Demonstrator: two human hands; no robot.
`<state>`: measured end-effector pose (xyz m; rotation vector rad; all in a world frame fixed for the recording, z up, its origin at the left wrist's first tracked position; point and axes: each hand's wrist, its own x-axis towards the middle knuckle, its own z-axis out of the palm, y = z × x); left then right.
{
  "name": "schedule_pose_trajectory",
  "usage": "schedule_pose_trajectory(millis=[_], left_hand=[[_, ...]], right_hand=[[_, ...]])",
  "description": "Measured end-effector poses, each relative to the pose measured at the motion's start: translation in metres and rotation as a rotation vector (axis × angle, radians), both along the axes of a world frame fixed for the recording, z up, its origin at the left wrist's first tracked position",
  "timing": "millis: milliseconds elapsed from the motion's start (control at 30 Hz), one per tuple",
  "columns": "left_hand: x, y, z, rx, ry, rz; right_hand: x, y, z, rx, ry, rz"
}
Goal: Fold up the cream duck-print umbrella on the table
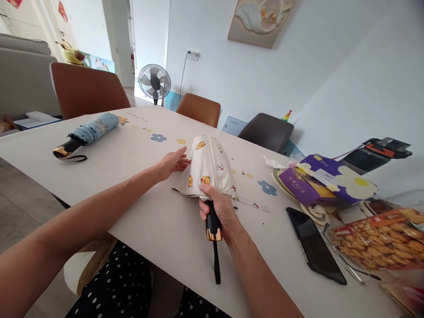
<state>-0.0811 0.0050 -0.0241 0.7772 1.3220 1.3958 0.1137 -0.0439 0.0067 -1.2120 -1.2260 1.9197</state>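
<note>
A white folding umbrella (212,161) with small yellow duck prints lies in front of me, its canopy collapsed but loose and unwrapped. My right hand (218,207) is closed around the top of its black handle, thumb resting on the lower canopy. The handle ends in a gold-coloured cap, from which a black wrist strap hangs down. At the canopy's left side my left hand (174,164) is held with fingers stretched out, the tips at the fabric edge. A second umbrella (96,129), light blue and rolled up, rests on the left of the table.
On the right of the white table (185,247) lie a black phone (314,243), eyeglasses (353,267), a purple tissue box (331,176) and a bag of cookies (384,238). Chairs (89,90) line the far side; a fan (155,81) stands behind.
</note>
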Motion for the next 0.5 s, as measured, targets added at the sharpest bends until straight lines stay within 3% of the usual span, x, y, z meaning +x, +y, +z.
schedule_pose_trajectory(millis=[167, 333, 500], left_hand=[[0.0020, -0.0033, 0.0069, -0.096, -0.121, 0.100], [0.0077, -0.0061, 0.0089, -0.183, -0.274, -0.015], [0.0063, -0.0042, 0.0063, -0.117, -0.263, 0.155]], right_hand=[[-0.0008, -0.0043, 0.0002, -0.015, 0.029, 0.064], [-0.0018, -0.0077, 0.0030, 0.028, 0.103, -0.005], [-0.0019, -0.0049, 0.0011, 0.004, 0.107, -0.037]])
